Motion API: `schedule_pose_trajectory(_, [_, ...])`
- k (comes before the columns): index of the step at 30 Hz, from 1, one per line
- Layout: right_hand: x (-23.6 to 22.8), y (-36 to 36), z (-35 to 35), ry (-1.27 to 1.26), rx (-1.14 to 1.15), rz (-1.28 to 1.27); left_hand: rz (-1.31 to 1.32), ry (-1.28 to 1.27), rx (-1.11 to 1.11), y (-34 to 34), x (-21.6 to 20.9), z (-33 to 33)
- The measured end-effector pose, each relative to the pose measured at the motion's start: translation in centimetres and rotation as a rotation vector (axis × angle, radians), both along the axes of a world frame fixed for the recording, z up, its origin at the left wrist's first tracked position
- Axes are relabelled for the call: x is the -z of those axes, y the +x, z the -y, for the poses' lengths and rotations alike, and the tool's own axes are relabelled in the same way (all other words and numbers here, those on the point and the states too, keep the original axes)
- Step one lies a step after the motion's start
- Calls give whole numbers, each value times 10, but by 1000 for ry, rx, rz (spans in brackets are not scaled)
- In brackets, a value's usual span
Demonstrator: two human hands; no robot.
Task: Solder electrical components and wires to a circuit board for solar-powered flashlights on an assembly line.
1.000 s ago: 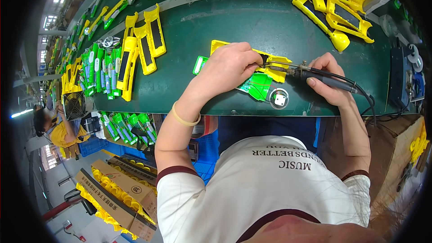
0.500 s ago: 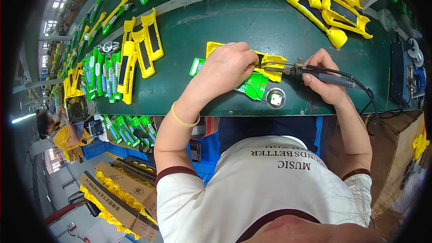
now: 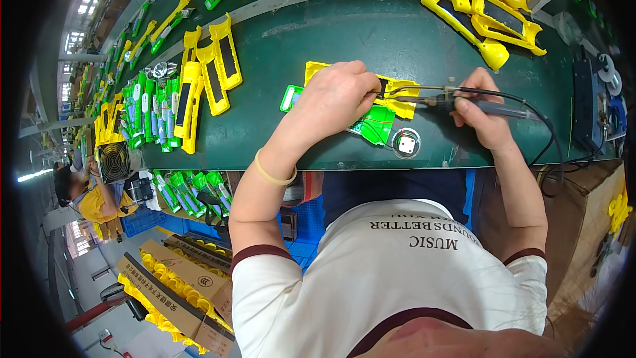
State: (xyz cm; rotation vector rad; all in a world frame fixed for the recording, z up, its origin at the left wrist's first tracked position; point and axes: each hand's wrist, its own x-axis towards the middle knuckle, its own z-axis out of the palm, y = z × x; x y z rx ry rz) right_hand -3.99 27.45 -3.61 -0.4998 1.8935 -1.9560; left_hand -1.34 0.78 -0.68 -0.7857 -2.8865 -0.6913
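My right hand (image 3: pixel 478 116) grips the handle of a soldering iron (image 3: pixel 507 109), with a thin metal guide tube along its shaft. The iron points left over a yellow plastic housing (image 3: pixel 404 107). My left hand (image 3: pixel 336 99) lies over that housing, fingertips pinched at its dark inner part; what they hold is hidden. Under and in front of the hand is a green casing (image 3: pixel 379 127), its left end showing past the wrist. Thin red and black wires run from it toward a round clear lamp piece (image 3: pixel 406 144) with a white centre, lying near the table edge.
Yellow housings with dark panels (image 3: pixel 215 69) lie at left beside a row of green casings (image 3: pixel 149 109). More yellow housings (image 3: pixel 487 10) are heaped far right. A dark device with a spool (image 3: pixel 591 99) stands at right; the iron's cable (image 3: pixel 553 136) hangs near it. Another person (image 3: pixel 99 199) sits far left.
My right hand has shifted slightly to the right, drawing the soldering iron's tip back a little from the housing. The left hand stays in place.
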Motion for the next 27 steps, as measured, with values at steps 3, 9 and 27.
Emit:
schedule_pose_trajectory(3, [4,-1,-4,-218,119,31,-13,15,6,-2,0,2])
schedule_pose_trajectory(9, [-15,3,35,-422,120,187,-57,-12,-27,6,-5,9])
schedule_pose_trajectory(27, [2,15,30,-344,266,266,-57,160,44,8,11,-23])
